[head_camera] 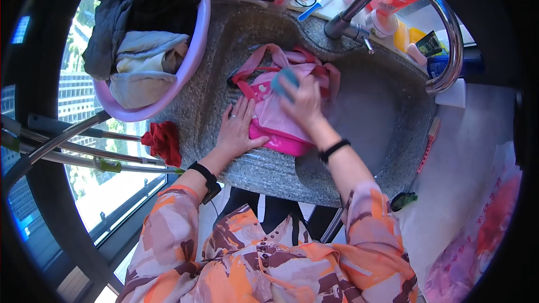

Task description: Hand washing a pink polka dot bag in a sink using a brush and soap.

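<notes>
A pink backpack [278, 113] with red-pink straps lies on the ribbed washboard part of a grey speckled stone sink [261, 172]. My left hand [238, 128] rests flat with fingers spread, its fingers and thumb at the bag's left edge. My right hand [304, 100] holds a blue-green scrubber [285, 81] against the upper part of the bag; its exact kind is blurred. To the right of the bag, the basin [366, 113] holds greyish, cloudy water.
A lilac tub [204, 29] of clothes stands at upper left, above a red cloth [163, 143] and metal poles [126, 158]. A chrome faucet [452, 38] arches at upper right. A pink-handled brush [428, 147] lies right of the basin. Bottles and hair bands line the back ledge.
</notes>
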### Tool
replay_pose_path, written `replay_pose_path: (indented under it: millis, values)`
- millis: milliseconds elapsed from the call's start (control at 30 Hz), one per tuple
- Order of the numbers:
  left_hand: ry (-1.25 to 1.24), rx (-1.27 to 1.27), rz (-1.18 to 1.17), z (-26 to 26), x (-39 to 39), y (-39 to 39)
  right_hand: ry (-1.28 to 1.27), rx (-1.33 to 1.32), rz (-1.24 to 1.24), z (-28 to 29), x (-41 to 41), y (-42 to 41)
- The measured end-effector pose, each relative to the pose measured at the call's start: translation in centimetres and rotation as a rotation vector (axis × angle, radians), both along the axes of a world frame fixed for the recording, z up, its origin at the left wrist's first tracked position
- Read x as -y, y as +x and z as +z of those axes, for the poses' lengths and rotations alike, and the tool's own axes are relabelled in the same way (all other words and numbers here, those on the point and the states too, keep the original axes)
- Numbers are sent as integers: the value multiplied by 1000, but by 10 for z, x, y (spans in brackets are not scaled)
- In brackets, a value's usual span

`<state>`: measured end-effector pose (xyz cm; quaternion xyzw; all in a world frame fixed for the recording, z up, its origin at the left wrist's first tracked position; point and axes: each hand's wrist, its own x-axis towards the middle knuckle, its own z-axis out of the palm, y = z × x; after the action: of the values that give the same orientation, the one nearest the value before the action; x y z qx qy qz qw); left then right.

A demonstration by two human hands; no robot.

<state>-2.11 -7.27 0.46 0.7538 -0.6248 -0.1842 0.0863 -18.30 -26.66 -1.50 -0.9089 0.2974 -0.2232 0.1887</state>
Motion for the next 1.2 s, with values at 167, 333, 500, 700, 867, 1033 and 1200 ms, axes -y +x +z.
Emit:
replay_pose_path:
  millis: [167,333,500,700,867,1033,1200]
  values:
    - [2,-4,-2,0,-5,2,40,87,-74,-9,40,8]
    - [-27,-40,33,3,-5,5,495,211,-465,-30,-18,-72]
    - [-172,-93,75,0,-6,3,639,118,-448,-38,-37,-114]
    - [-375,10,-252,22,9,-28,696,112,-523,-24,-37,-102]
    - [-264,-101,-215,8,2,-39,647,176,-468,-23,-46,-103]
    - [-270,-150,-165,9,-24,-41,444,67,-297,22,-78,-104]
    - [-233,-135,-176,14,-33,-45,195,-16,-53,39,-87,-55]
